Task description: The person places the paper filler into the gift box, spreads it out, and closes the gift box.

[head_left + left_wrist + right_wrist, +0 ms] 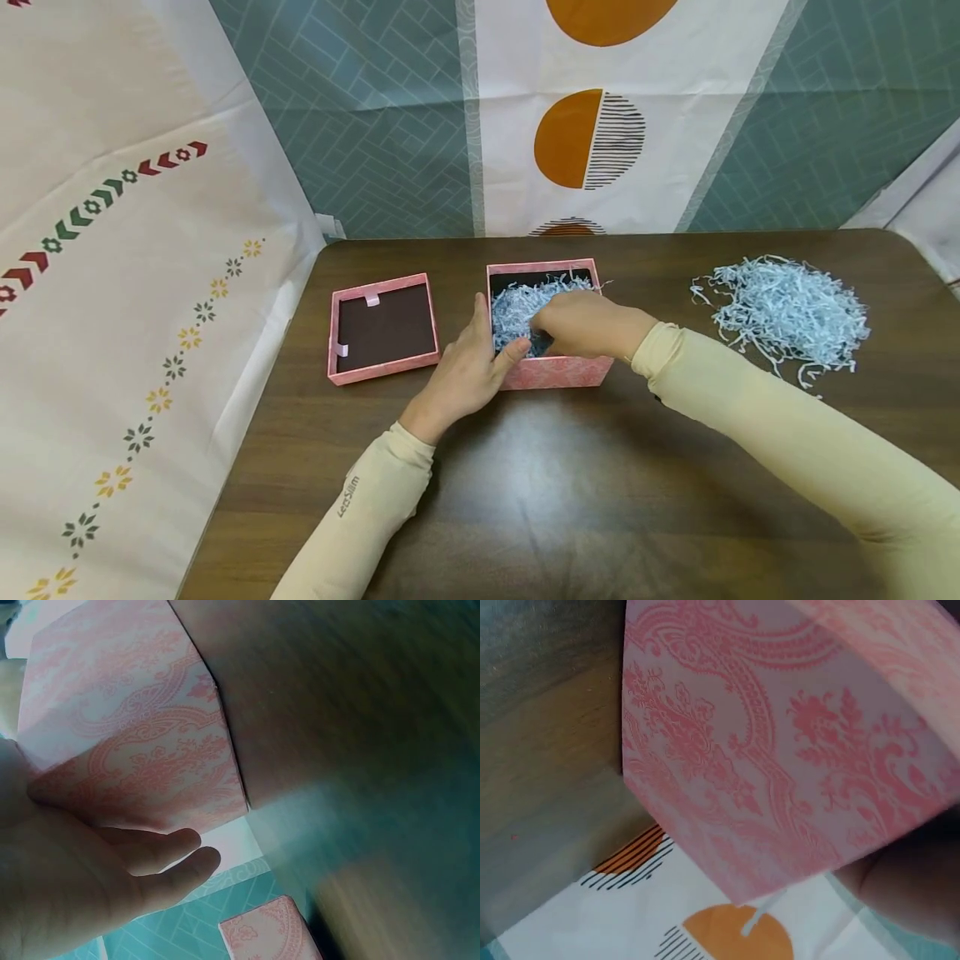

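Note:
In the head view a pink patterned box (555, 373) stands at the table's middle, with pale blue shredded paper (517, 310) inside. My left hand (467, 367) lies along the box's left side, its fingers straight and the thumb over the front rim. Those fingers (169, 859) show beside the patterned wall (135, 727) in the left wrist view. My right hand (588, 323) reaches over the right rim into the paper, knuckles bent downward. Its fingertips are hidden, so I cannot tell whether they hold paper. The right wrist view shows the box's outer wall (727, 750) close up.
Left of the box lies its pink-edged lid (386, 327), dark inner side up, with small ribbon tabs. A loose heap of blue shredded paper (795, 312) sits at the right on the brown wooden table (540, 492). Patterned cloths hang behind and at the left.

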`<state>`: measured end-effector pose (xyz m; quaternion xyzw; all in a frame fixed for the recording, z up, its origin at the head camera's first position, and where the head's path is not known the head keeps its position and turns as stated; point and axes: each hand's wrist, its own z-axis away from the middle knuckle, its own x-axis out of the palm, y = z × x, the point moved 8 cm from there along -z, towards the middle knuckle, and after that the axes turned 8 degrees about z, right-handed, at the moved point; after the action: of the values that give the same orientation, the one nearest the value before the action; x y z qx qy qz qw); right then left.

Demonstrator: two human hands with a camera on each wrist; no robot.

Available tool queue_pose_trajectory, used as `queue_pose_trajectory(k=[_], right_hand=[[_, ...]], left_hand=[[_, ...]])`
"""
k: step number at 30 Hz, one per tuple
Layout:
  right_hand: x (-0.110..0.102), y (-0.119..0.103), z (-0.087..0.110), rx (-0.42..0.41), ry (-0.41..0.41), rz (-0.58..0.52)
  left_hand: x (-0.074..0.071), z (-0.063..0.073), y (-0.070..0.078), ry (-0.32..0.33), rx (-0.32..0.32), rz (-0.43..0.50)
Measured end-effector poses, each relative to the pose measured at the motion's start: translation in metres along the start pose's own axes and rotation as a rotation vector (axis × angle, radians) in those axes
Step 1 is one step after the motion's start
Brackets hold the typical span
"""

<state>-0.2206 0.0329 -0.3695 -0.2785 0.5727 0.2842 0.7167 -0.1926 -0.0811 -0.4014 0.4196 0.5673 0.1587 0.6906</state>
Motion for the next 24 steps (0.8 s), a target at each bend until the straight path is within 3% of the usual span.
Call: queue_pose_trajectory(k=[3,7,9,13,16,19,24], right_hand=[[0.006,0.004,-0.005,0.031,-0.02,0.045],[0.009,0.011,-0.008,0.048,0.013,0.141],[0.01,0.015,-0.009,0.05,0.013,0.134],[0.001,0.027,-0.003,0.083,-0.029,-0.044],[-0.02,0.035,0.009,0.117,-0.018,-0.19],[-0.043,0.043,0.026,0.13,0.083,-0.284],[-0.064,0.069,0.071,0.21,0.34,-0.353]], left_hand=[[0.001,0.0,0.001,-0.002,-0.002,0.004],[0.002,-0.001,0.001,-0.004,-0.009,0.015],[0.003,-0.001,0.001,-0.01,-0.015,0.02],[0.005,-0.003,0.0,-0.027,-0.031,0.031],[0.005,-0.003,-0.001,-0.029,-0.044,0.042],[0.003,-0.002,-0.002,-0.028,-0.06,0.05],[0.002,-0.001,-0.004,-0.025,-0.049,0.051]])
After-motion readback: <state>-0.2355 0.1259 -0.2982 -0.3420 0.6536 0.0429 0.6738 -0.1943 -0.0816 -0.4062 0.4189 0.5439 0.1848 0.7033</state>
